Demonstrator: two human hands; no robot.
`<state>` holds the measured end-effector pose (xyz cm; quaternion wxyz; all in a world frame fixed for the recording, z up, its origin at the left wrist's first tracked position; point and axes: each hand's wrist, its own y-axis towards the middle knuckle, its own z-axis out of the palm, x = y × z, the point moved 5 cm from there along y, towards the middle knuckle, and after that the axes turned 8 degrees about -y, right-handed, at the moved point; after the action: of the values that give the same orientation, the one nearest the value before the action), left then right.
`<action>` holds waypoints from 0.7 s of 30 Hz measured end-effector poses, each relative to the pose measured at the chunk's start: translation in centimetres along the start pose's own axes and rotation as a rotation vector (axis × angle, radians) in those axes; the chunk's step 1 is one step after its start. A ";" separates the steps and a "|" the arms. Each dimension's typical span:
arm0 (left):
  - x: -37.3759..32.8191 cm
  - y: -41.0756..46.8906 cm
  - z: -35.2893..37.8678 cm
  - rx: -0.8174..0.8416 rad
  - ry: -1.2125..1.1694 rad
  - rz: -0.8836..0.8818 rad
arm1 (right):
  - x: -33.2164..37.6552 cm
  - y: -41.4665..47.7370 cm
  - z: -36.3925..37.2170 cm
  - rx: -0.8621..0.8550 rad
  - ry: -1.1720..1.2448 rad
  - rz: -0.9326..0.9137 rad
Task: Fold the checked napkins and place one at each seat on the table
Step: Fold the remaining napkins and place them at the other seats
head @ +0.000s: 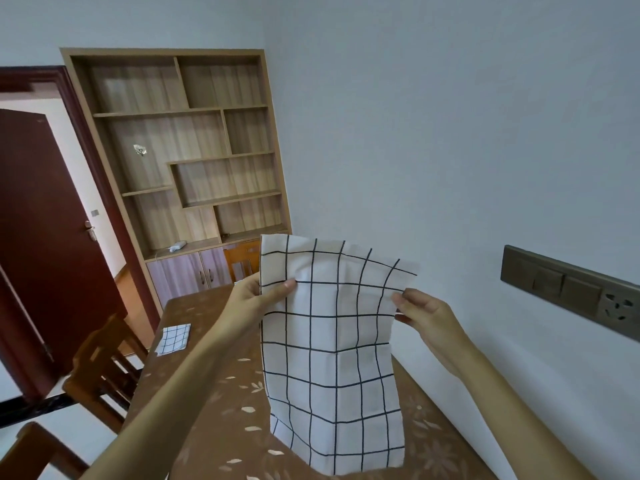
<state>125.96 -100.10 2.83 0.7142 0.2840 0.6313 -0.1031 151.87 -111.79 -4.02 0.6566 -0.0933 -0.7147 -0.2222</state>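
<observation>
A white napkin with a black check (332, 355) hangs upright in front of me above the brown patterned table (221, 403). My left hand (258, 296) pinches its left edge near the top, thumb on the front. On the opposite edge, at about the same height, my right hand (420, 315) pinches the cloth between fingertips. The top part of the cloth stands up above both hands and its lower end reaches down toward the table. A second checked napkin (174, 339), folded small, lies flat at the table's left edge.
Wooden chairs (104, 368) stand along the table's left side, and another chair (242, 261) is at the far end. The table's right side runs along a wall with a switch and socket panel (571, 292). A shelf unit (194, 157) and a dark red door (45, 244) are behind.
</observation>
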 end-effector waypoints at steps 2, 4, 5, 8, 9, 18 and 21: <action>0.0 -0.1 -0.5 -0.004 -0.005 -0.020 | 0.3 0.3 0.1 -0.031 0.040 -0.014; 0.1 -0.3 -0.9 -0.015 -0.028 -0.044 | 0.9 0.5 0.1 -0.056 0.069 -0.037; 0.1 -0.3 -1.0 -0.021 -0.038 -0.054 | 1.2 0.6 0.2 -0.058 0.090 -0.046; 0.2 -0.4 -1.4 -0.035 -0.047 -0.072 | 1.9 0.7 0.4 -0.042 0.141 -0.064; 0.2 -0.4 -1.4 -0.033 -0.047 -0.076 | 2.0 0.7 0.5 -0.038 0.165 -0.063; -0.5 -0.2 -0.8 -0.031 -0.073 -0.084 | 0.2 -0.6 3.3 0.308 0.004 0.038; -0.7 0.2 -0.8 -0.044 -0.092 -0.077 | -0.1 -1.2 3.5 0.264 0.018 0.064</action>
<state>125.20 -99.68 3.53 0.7439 0.2386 0.6106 -0.1296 148.22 -111.25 -4.49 0.6764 -0.0266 -0.7284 -0.1060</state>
